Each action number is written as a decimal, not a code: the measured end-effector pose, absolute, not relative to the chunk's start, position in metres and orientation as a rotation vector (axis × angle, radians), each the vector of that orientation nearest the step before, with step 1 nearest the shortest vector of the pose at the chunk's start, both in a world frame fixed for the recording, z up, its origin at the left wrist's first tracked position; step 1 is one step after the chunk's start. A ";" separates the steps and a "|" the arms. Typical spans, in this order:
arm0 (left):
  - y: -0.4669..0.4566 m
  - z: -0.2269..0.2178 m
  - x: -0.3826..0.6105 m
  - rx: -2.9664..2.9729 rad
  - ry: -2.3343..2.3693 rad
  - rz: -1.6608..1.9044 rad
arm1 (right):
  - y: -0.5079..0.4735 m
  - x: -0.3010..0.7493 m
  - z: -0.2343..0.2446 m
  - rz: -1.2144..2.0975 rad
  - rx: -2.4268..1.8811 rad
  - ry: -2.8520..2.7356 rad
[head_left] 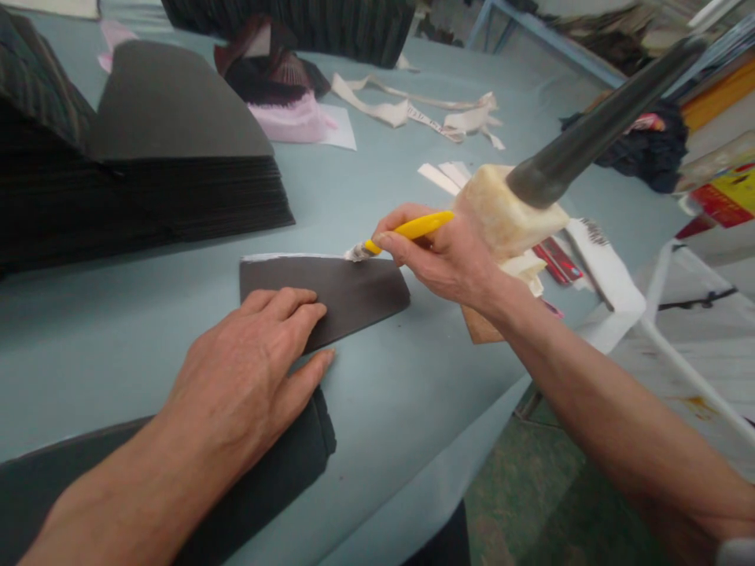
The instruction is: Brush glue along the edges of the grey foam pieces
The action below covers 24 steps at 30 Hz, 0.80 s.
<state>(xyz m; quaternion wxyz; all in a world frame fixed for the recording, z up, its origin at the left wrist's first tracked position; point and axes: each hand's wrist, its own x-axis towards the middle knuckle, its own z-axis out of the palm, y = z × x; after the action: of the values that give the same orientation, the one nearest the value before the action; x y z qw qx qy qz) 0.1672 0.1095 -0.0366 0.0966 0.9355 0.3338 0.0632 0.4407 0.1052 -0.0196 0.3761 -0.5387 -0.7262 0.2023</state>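
Note:
A dark brown fan-shaped piece (pixel 348 291) lies flat on the pale blue table (pixel 389 393). My left hand (pixel 253 369) rests on its near left part, fingers stretched flat. My right hand (pixel 442 255) is closed round a yellow-handled brush (pixel 413 228). The brush's whitish bristles touch the piece's far edge, where a white strip runs along it.
A tall stack of dark fan-shaped pieces (pixel 153 173) stands at the back left. Another dark piece (pixel 283 464) lies under my left forearm. A cream block with a dark pole (pixel 590 134) stands right of my right hand. White strips (pixel 413 110) and pink material (pixel 289 118) lie farther back.

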 end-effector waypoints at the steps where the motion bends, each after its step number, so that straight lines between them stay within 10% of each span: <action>1: 0.110 -0.037 0.167 2.768 0.991 0.183 | 0.103 0.443 -0.021 0.516 -1.376 -1.856; 24: 0.110 -0.043 0.167 2.764 0.973 0.293 | 0.068 0.477 -0.013 0.323 -1.474 -1.722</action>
<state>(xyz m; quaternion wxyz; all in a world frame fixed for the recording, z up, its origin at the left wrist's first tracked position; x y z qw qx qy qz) 0.1667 0.1096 -0.0434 0.0981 0.9340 0.3289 0.0989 0.4767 0.0677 -0.0127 0.4133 -0.5863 -0.6847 0.1285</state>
